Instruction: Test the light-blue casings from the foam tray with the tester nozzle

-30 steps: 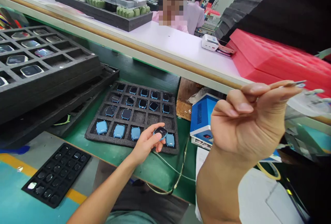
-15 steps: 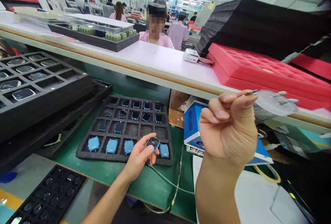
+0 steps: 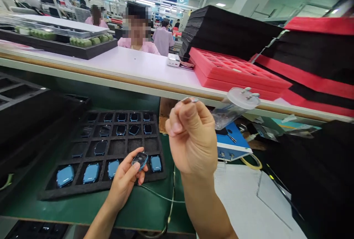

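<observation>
My left hand point(image 3: 121, 183) is closed around a blue smartwatch body point(image 3: 140, 160), its dark screen facing up. This hand hovers over the front row of a black foam tray point(image 3: 91, 190). Blue watch bodies point(image 3: 91, 173) lie back up in that row, while those in the rows behind have dark screens up. My right hand point(image 3: 192, 139) is raised to the right of the tray, fingers pinched. A small thin piece with a shiny end point(image 3: 194, 100) shows at its fingertips; I cannot make out its kind. Behind it stands a clear plastic container point(image 3: 228, 110) with a lid.
A white shelf point(image 3: 132, 71) crosses behind, carrying red foam trays point(image 3: 235, 80) and stacked black foam point(image 3: 218, 29). At left are more black trays point(image 3: 27, 121). A blue box point(image 3: 232, 139) and white sheet point(image 3: 243, 198) lie right; a cable point(image 3: 173, 194) crosses the green mat.
The view has turned right, so the scene sits further left. My right hand has come away from the plastic container and nearer my left hand, which still holds the watch body.
</observation>
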Available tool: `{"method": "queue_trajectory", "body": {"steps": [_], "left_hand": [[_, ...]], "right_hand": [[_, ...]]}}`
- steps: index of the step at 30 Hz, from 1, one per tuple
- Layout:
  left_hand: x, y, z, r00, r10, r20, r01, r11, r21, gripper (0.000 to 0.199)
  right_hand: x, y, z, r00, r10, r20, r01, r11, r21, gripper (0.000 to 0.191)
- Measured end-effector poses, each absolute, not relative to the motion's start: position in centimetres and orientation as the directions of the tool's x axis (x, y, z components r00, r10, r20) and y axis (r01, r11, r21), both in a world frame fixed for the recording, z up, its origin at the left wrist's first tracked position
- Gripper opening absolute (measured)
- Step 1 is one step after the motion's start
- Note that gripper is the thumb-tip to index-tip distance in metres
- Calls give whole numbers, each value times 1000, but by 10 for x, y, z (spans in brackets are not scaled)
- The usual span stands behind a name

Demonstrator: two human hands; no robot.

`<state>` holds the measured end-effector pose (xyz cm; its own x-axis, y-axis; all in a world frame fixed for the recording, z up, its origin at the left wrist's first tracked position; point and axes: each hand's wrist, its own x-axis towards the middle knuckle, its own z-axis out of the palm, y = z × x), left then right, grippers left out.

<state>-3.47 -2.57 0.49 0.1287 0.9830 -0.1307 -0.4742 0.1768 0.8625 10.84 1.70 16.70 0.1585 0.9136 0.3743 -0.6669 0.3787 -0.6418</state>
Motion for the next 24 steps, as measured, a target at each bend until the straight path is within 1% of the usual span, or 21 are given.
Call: {"method": "queue_trajectory", "body": {"steps": [3, 7, 13, 17, 24], "left_hand": [[-35, -24, 4, 114, 982, -151, -447, 186, 875, 72], [-33, -25, 6, 77, 982, -173, -420, 189, 888, 72], [-23, -30, 18, -27, 977, -212, -407, 183, 895, 69], [-21, -31, 22, -42, 975, -218, -390, 184, 902, 69], [-21, -31, 24, -44, 974, -222, -377, 190, 907, 68]], "right_hand": [[108, 14, 169, 140, 927, 347, -661, 348, -665, 13], [110, 10, 174, 161, 935, 315, -656, 340, -674, 14], [118, 7, 177, 228, 910, 346, -614, 410, -674, 14], [123, 5, 179, 244, 901, 358, -577, 431, -693, 15], [125, 4, 181, 251, 901, 355, -579, 433, -691, 15]]}}
